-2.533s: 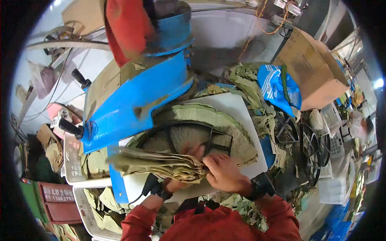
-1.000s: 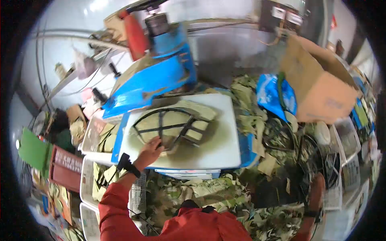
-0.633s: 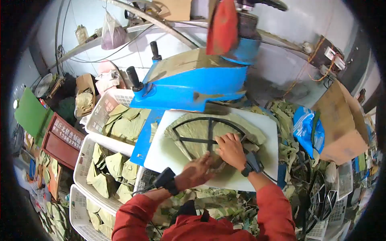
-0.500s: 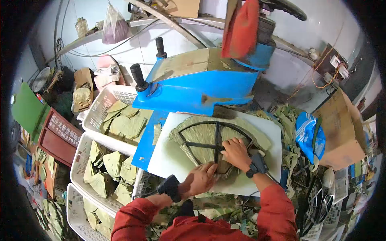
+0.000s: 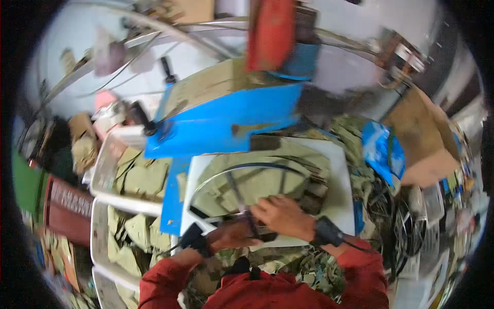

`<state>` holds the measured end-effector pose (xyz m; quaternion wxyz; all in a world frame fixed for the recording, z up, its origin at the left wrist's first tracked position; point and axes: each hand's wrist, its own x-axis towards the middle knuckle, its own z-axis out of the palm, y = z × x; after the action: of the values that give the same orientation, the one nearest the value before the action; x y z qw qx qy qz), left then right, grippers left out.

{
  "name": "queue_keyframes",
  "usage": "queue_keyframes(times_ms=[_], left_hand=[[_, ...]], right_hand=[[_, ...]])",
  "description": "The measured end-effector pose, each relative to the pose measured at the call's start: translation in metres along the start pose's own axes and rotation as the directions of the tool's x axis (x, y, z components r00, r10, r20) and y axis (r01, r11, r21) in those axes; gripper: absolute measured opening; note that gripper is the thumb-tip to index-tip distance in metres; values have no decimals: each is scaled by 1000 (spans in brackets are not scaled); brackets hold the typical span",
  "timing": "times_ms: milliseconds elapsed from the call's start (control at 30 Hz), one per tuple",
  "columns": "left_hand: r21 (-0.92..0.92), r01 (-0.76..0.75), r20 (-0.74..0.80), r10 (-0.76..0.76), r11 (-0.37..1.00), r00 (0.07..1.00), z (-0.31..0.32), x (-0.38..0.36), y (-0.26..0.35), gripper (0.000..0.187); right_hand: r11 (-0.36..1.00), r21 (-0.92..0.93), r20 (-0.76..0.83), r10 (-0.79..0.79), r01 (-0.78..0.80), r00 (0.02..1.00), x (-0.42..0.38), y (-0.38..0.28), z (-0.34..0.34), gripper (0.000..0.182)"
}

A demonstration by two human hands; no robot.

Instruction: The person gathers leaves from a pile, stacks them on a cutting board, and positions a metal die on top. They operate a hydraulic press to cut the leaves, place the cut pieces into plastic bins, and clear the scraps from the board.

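Observation:
My left hand [image 5: 234, 234] and my right hand [image 5: 285, 216] are both closed on a dark metal fan-shaped cutting die [image 5: 236, 191]. The left hand grips its near, narrow end, and the right holds its crossbars beside it. The die is tilted, with its curved rim away from me and apparently raised. Behind and below it lies a stack of flat grey-green leaf sheets [image 5: 261, 186] on a white cutting board [image 5: 339, 208]. Parts of the die and stack are hidden by my hands, and motion blurs the view.
A blue press arm [image 5: 216, 126] with two black handles [image 5: 142, 117] hangs over the board's far side. White crates [image 5: 98, 232] of leaf pieces stand at left. Leaf scraps, a blue bag [image 5: 380, 150] and a cardboard box [image 5: 424, 141] are at right.
The die has come up off the leaf stack and tilted, held in both hands. My hands have moved slightly toward me and left. The whole view has shifted.

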<state>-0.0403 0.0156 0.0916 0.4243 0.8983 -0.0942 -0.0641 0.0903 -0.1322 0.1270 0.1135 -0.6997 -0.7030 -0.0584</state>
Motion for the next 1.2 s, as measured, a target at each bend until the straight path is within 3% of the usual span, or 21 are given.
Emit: queue_keyframes(times_ms=[67, 133, 167, 233, 300, 333, 367, 400, 467, 533, 633, 700, 767, 867, 967, 1033, 1100, 1133, 1200], left_hand=[[-132, -18, -7, 17, 991, 1000, 8, -5, -10, 55], [150, -88, -36, 95, 985, 995, -2, 0, 12, 43], [458, -191, -35, 233, 868, 972, -15, 2, 33, 40], [326, -424, -25, 456, 845, 889, -39, 1, 64, 28], [104, -412, -80, 421, 905, 904, -49, 5, 55, 21], [18, -230, -197, 229, 973, 953, -47, 12, 47, 23], [199, -203, -266, 252, 959, 930, -52, 30, 27, 28], [283, -132, -276, 213, 950, 937, -57, 47, 1, 38], [434, 42, -326, 113, 900, 939, -51, 72, -70, 52], [554, 78, -215, 52, 829, 975, -47, 80, -125, 65], [520, 203, -127, -160, 830, 979, -58, 96, -119, 83], [523, 227, -89, -212, 821, 973, -62, 96, -110, 90], [547, 153, -20, -170, 823, 985, -66, 100, -115, 95], [532, 258, -22, -291, 806, 957, -66, 100, -102, 101], [491, 357, -25, -396, 795, 918, -60, 96, -95, 107], [495, 428, -50, -467, 756, 883, -55, 92, -87, 110], [471, 491, -73, -522, 733, 850, -52, 86, -69, 111], [437, 516, -70, -544, 737, 836, -49, 85, -70, 112], [419, 555, -88, -576, 719, 813, -40, 81, -67, 113]], right_hand=[[995, 51, -56, 87, -85, 995, -4, -7, 7, 21], [960, 104, -64, 267, -259, 962, -28, -5, -1, 22], [919, 130, -49, 380, -372, 924, -43, -5, -10, 22], [779, 217, -70, 614, -588, 787, -84, -10, -19, 24], [589, 338, -122, 801, -734, 586, -154, -19, -21, 26], [468, 253, -157, 883, -847, 441, -188, -22, -14, 28], [333, 177, -202, 933, -926, 297, -222, -25, -9, 31], [175, 326, -222, 969, -929, 105, -255, -32, -12, 27], [-40, 572, -173, 970, -820, -168, -322, -41, -6, 18], [-110, 429, -266, 933, -897, -242, -372, -41, 1, 22], [-78, 693, -288, 881, -717, -374, -494, -26, 64, 33], [-52, 497, -420, 859, -866, -293, -526, -12, 80, 25], [-49, 630, -375, 855, -775, -358, -575, 6, 105, 27], [-81, 659, -326, 865, -748, -380, -574, 6, 106, 29], [-48, 106, -405, 910, -993, -87, -590, 12, 96, 30], [48, 279, -454, 887, -959, -87, -541, 9, 59, 28], [110, 357, -279, 960, -928, 7, -497, 11, 35, 25], [132, 435, -113, 989, -891, 91, -481, 8, 42, 24], [91, 646, 154, 957, -758, 246, -429, -5, 48, 25]])
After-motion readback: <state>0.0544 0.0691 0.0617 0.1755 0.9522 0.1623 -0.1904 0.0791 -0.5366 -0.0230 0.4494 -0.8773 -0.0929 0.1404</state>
